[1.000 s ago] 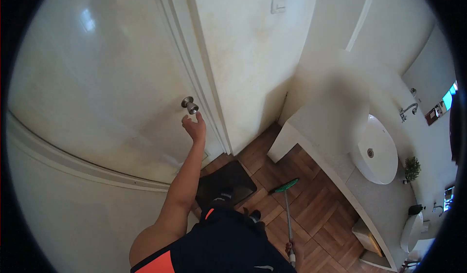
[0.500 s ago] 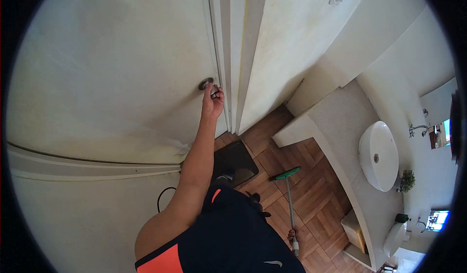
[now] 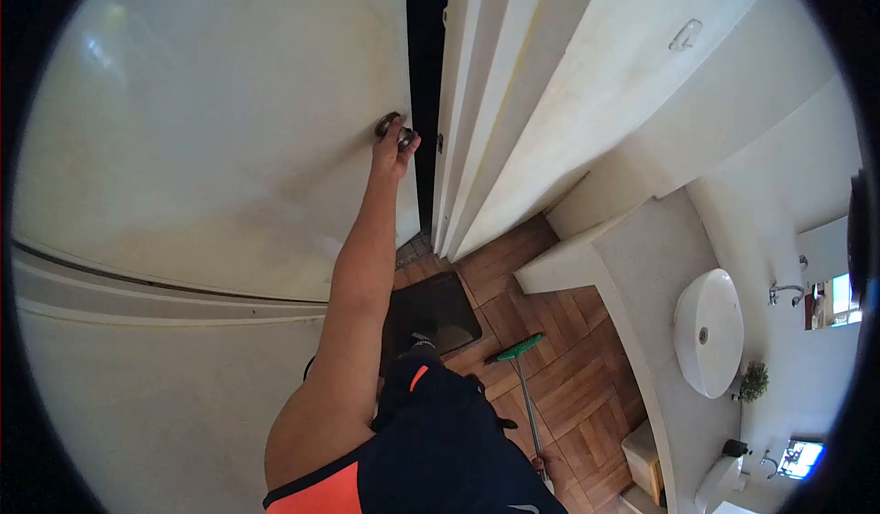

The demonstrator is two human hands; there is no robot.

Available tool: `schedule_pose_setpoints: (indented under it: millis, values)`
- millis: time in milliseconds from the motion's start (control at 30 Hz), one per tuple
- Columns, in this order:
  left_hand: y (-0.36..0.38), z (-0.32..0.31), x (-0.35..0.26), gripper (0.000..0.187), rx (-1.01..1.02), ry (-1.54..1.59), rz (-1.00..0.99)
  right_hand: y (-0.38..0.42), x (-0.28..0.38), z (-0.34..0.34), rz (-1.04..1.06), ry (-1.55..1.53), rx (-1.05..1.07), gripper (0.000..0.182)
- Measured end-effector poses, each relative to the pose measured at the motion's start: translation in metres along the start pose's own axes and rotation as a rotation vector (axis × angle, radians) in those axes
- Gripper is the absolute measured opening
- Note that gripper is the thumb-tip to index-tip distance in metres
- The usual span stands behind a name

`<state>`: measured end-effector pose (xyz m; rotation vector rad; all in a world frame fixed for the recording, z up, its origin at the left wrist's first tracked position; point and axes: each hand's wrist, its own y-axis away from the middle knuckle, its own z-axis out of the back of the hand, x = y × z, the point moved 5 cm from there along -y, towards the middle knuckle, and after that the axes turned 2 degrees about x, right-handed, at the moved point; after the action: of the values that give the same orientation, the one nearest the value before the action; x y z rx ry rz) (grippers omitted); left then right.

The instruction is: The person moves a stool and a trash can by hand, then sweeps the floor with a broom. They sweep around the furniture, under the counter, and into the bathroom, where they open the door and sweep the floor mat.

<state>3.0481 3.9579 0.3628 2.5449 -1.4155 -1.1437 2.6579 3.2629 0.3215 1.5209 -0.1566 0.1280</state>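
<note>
My left hand (image 3: 396, 150) is closed around the round metal knob (image 3: 389, 126) of a white door (image 3: 229, 129). The door stands slightly ajar, and a dark gap shows between its edge and the frame (image 3: 463, 120). Low at my right side, my right hand (image 3: 541, 464) is wrapped around the metal handle of a broom (image 3: 528, 404). The broom's green head (image 3: 520, 347) rests on the wood-look tile floor. My clothing partly hides the right hand and the upper end of the handle.
A dark mat (image 3: 440, 312) lies by the door, near my foot. Along the right runs a curved counter (image 3: 632, 267) with a white oval basin (image 3: 710, 331), a small plant (image 3: 753, 381) and a second basin (image 3: 718, 486). Under it stands a box-like bin (image 3: 644, 459).
The door has moved away from its frame, opening a dark gap. My left hand stays on the knob. The broom appears slightly lower and further left as the view shifted.
</note>
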Motion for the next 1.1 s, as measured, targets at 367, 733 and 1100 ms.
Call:
schedule_pose_setpoints:
  millis: [367,733,1100]
  values:
    - [-0.047,0.015,-0.064,0.039,-0.087,-0.495,-0.115,-0.059,0.006,0.018,-0.033,0.081,0.106,0.016]
    - [0.309,-0.271,0.083,0.047,1.203,-1.174,-1.263,-0.025,0.019,-0.029,-0.059,-0.230,0.093,0.011]
    - [0.176,-0.479,0.145,0.054,0.383,-2.685,-1.874,0.004,-0.006,-0.054,0.123,0.001,0.074,0.012]
